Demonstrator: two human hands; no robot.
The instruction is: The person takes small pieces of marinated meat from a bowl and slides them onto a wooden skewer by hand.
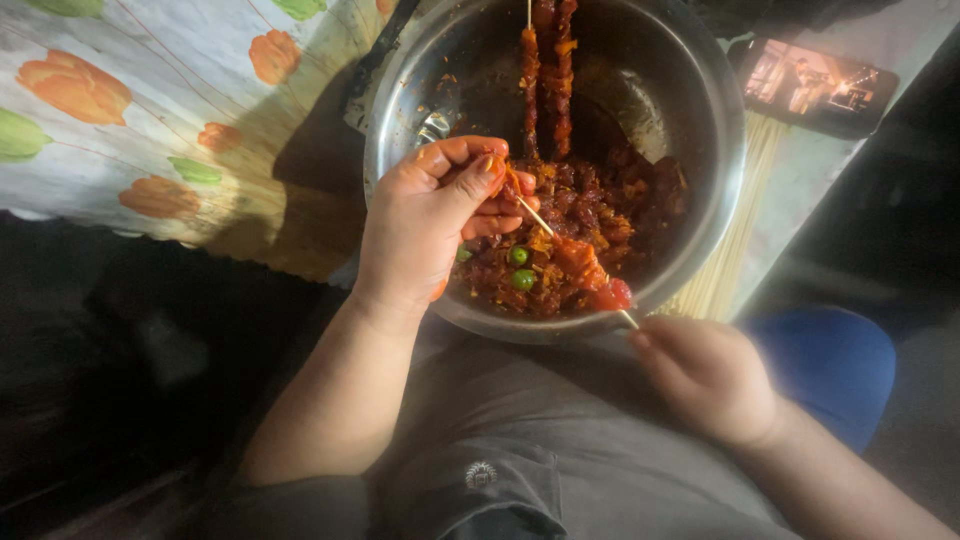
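Observation:
A large steel bowl (700,90) sits in front of me, holding red marinated meat pieces (590,215) and two green chunks (521,267). Two filled skewers (547,70) lean against its far wall. My left hand (430,220), smeared with marinade, pinches the upper end of a thin wooden skewer (535,215) over the bowl. My right hand (705,375) holds the lower end at the bowl's near rim. Several meat pieces (590,275) are threaded near the lower end.
A bundle of bare wooden skewers (735,240) lies right of the bowl. A phone (815,85) with a lit screen rests at the upper right. A floral cloth (150,110) covers the surface at left. My grey-clad lap (500,460) is below.

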